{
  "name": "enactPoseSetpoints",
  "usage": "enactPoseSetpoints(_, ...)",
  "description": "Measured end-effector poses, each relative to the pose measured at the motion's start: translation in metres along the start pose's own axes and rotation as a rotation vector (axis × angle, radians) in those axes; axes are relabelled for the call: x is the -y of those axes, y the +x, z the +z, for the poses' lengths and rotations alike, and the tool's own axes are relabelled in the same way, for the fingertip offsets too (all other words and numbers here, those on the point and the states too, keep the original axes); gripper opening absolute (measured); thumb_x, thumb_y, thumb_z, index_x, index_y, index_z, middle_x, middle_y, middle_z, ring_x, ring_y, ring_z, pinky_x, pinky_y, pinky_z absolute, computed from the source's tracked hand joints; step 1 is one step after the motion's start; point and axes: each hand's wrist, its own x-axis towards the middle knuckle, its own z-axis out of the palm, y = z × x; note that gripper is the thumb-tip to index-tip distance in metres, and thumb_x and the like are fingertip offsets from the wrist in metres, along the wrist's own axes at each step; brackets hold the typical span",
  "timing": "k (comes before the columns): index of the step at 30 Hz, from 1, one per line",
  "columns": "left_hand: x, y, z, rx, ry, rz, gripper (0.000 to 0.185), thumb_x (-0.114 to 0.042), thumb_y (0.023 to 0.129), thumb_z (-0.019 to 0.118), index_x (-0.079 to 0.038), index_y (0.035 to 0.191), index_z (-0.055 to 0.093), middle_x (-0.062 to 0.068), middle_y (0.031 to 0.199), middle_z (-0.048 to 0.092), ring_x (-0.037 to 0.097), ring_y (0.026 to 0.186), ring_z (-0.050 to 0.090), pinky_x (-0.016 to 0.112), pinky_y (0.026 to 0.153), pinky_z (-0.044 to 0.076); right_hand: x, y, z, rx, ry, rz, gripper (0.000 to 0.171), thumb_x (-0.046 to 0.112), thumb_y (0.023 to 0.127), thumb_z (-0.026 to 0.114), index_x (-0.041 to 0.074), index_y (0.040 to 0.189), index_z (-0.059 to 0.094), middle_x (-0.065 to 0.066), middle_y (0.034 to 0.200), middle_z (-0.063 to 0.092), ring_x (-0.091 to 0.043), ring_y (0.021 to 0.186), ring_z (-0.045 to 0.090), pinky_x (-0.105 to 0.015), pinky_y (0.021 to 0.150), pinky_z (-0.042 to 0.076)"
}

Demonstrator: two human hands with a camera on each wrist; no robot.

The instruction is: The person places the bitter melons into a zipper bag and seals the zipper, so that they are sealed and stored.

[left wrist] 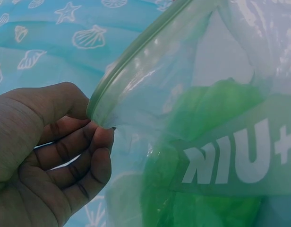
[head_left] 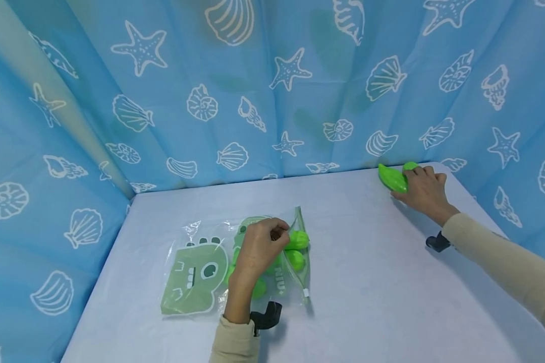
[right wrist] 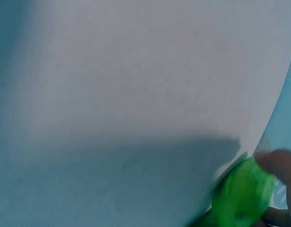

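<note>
A clear zip bag with a green dinosaur print [head_left: 191, 282] lies on the table, several bright green pieces inside it [head_left: 295, 259]. My left hand [head_left: 259, 249] is over the bag's mouth; in the left wrist view its thumb and forefinger pinch the green zip edge [left wrist: 122, 71], holding the mouth apart. At the table's far right corner, my right hand [head_left: 422, 189] grips a bright green toy with a pointed end [head_left: 392, 177]. A second rounded green piece [head_left: 410, 165] shows behind the fingers. In the right wrist view, fingers curl round a green toy [right wrist: 242, 194].
A white zip slider [head_left: 306, 293] sits at the near end of the bag's mouth. White cloth covers the table [head_left: 354, 282]. A blue curtain with shells and starfish [head_left: 254, 75] rises along the back and both sides.
</note>
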Motion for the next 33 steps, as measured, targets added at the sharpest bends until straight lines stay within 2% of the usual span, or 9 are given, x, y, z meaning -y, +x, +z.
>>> enactPoseSetpoints(6,0.0,0.0,-0.001,0.008,0.013,0.005,0.017,-0.011,0.082,0.057,-0.008,0.094,0.069,-0.004,0.078,0.063,0.006,0.066,0.055,0.02,0.059,0.047,0.0,0.001,0.003,-0.013,0.011,-0.007,0.056,0.024,0.075,0.072,-0.008,0.116,0.049,-0.025,0.106,0.046,-0.043,0.098,0.033,-0.056,0.072,0.02)
enactPoseSetpoints(19,0.0,0.0,-0.004,0.001,-0.007,0.018,0.018,-0.01,0.082,0.056,-0.007,0.094,0.069,-0.003,0.078,0.063,0.007,0.066,0.055,0.02,0.059,0.047,0.007,-0.001,-0.002,-0.022,0.07,0.019,0.056,0.023,0.075,0.072,-0.007,0.117,0.05,-0.026,0.111,0.045,-0.044,0.101,0.033,-0.059,0.077,0.02)
enactPoseSetpoints(27,-0.001,-0.001,-0.004,-0.002,-0.005,-0.001,0.018,-0.01,0.082,0.057,-0.007,0.094,0.069,-0.004,0.078,0.062,0.007,0.066,0.054,0.019,0.058,0.047,0.014,-0.004,-0.012,-0.063,0.115,-0.029,0.052,0.025,0.075,0.071,-0.003,0.116,0.053,-0.025,0.113,0.047,-0.044,0.105,0.034,-0.058,0.075,0.02)
enactPoseSetpoints(33,-0.002,0.0,-0.003,-0.01,-0.014,0.012,0.017,-0.009,0.082,0.057,-0.007,0.093,0.069,-0.004,0.077,0.063,0.006,0.065,0.055,0.02,0.058,0.047,0.027,-0.014,-0.021,-0.056,0.157,-0.038,0.05,0.025,0.075,0.071,-0.002,0.114,0.056,-0.022,0.11,0.049,-0.042,0.104,0.035,-0.057,0.074,0.021)
